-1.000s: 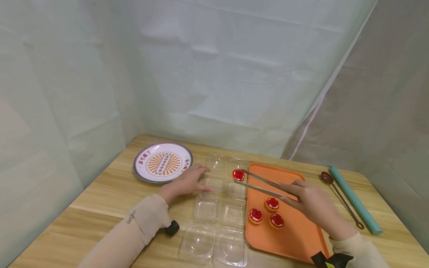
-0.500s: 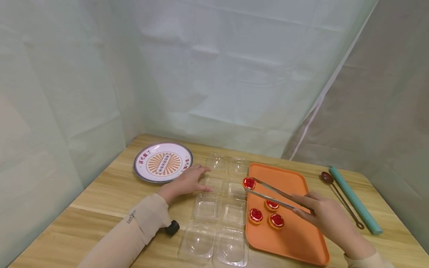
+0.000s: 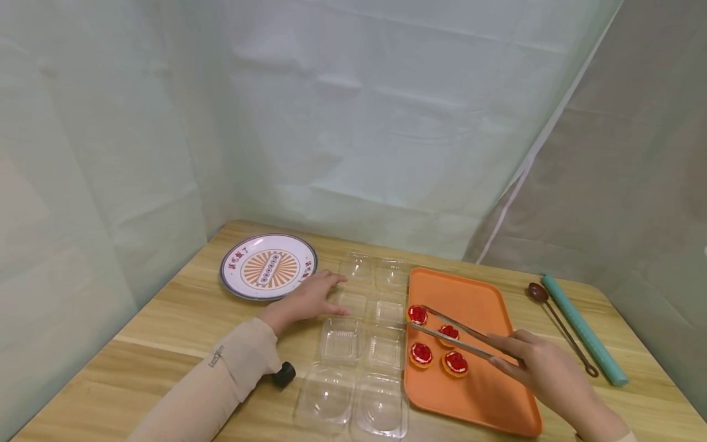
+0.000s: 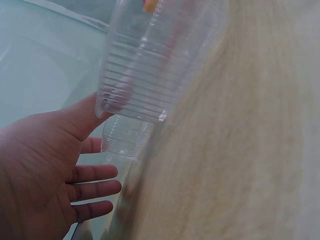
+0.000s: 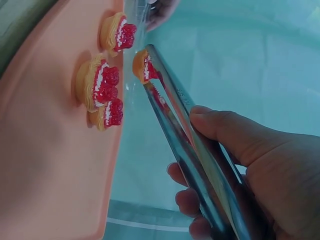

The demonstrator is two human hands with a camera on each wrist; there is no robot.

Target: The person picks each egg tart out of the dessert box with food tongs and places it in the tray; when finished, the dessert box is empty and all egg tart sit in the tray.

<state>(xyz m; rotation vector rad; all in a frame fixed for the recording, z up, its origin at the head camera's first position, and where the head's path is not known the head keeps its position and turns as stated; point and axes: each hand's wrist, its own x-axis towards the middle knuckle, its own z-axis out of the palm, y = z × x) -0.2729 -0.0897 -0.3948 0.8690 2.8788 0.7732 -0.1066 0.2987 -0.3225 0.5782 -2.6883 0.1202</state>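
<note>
My right hand (image 3: 544, 368) grips metal tongs (image 3: 461, 347), their tips on either side of a red-topped tart (image 3: 417, 315) over the left edge of the orange tray (image 3: 475, 399). In the right wrist view this tart (image 5: 143, 67) sits between the tong tips, off the tray surface. Three more tarts (image 3: 455, 364) stand on the tray. My left hand (image 3: 310, 299) has its fingers extended beside the clear plastic boxes (image 3: 353, 305); in the left wrist view its thumb and index finger are partly behind a clear box (image 4: 140, 75), and whether they touch it I cannot tell.
Several clear boxes with lids flipped out, such as a near lid (image 3: 326, 393), stand left of the tray. A patterned plate (image 3: 270, 267) is at the back left. To the right lie a brown spoon (image 3: 563, 328) and a teal rolling pin (image 3: 585, 331). A curtain (image 3: 353, 123) hangs behind.
My right hand has drawn the tongs and their tart right and toward me, from over a clear box to over the tray's left edge. My left hand stays put.
</note>
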